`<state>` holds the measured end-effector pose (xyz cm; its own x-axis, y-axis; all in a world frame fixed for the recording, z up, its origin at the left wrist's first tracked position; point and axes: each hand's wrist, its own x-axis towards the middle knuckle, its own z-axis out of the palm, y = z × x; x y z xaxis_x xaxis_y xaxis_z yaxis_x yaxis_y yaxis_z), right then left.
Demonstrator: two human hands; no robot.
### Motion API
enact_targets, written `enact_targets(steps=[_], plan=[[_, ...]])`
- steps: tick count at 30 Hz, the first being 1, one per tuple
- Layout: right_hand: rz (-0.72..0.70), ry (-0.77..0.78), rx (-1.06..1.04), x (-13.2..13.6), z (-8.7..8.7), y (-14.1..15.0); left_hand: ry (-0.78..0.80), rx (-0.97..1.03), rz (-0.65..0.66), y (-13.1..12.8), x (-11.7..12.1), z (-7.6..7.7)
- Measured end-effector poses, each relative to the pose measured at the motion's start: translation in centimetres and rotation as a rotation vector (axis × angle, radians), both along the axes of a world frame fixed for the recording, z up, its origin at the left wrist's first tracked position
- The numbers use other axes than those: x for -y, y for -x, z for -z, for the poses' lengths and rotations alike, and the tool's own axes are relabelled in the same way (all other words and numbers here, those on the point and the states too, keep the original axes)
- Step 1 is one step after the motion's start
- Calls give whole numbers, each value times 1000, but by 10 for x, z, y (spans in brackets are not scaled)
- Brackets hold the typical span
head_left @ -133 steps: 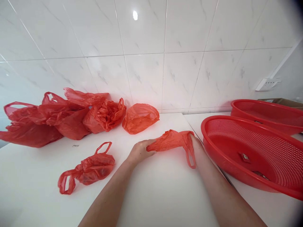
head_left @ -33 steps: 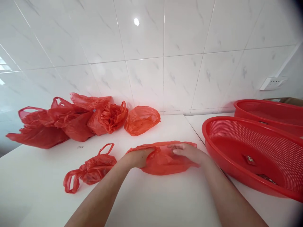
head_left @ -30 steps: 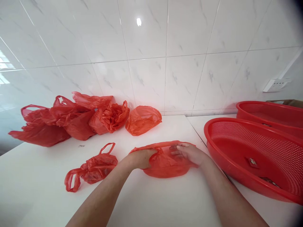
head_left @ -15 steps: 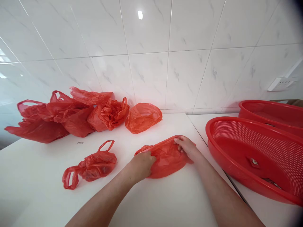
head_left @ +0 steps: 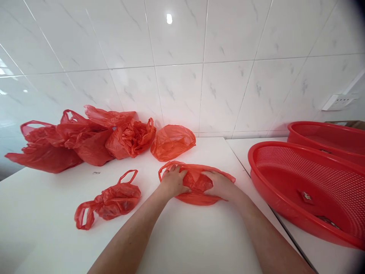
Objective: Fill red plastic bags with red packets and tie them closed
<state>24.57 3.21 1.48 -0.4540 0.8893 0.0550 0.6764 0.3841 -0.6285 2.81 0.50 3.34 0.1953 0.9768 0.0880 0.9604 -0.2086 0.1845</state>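
My half-open left hand [head_left: 173, 182] and spread right hand [head_left: 221, 185] press on the plastic bag [head_left: 196, 179], right of centre; light, limp, probably slippery, it's best pinched by its rim.

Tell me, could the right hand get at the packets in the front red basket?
Probably yes: the front red basket is open above, and only its side stands between the packets and the right hand, now on a red plastic bag.

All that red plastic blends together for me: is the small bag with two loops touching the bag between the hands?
Apart. The head view shows bare white tabletop between the small bag and the other bag.
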Motion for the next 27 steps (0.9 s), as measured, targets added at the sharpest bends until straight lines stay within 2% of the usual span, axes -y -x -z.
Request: enact_targets(steps=[4, 8, 10, 12, 14, 16, 17, 19, 22, 25, 27], plan=[[8, -224, -114, 7, -11, 7, 8, -28, 13, 5, 0, -2], [164, -462, -115, 1, -6, 14, -106, 88, 63, 3, 10, -9], [203, -469, -49, -8, 4, 13, -259, 150, 102, 3, 15, -11], [185, -446, -17, -15, 10, 10, -512, 181, 128, 6, 19, -12], [191, -480, -54, -16, 9, 8, -771, 221, 85, 9, 22, -13], [242, -574, -119, -10, 1, 10, -894, 322, -24, 14, 22, -12], [260, -616, -143, -4, -5, 12, -885, 409, -90, 16, 20, -11], [239, -647, -158, 8, -13, 19, -757, 649, -219, 20, 15, -8], [49, -573, -102, 20, -14, 30, -439, 1089, -368, 26, 6, 2], [-142, -435, 56, 20, -1, 38, -181, 1466, -375, 30, -1, 12], [-181, -371, 142, 17, 7, 40, -100, 1655, -349, 30, -3, 17]])
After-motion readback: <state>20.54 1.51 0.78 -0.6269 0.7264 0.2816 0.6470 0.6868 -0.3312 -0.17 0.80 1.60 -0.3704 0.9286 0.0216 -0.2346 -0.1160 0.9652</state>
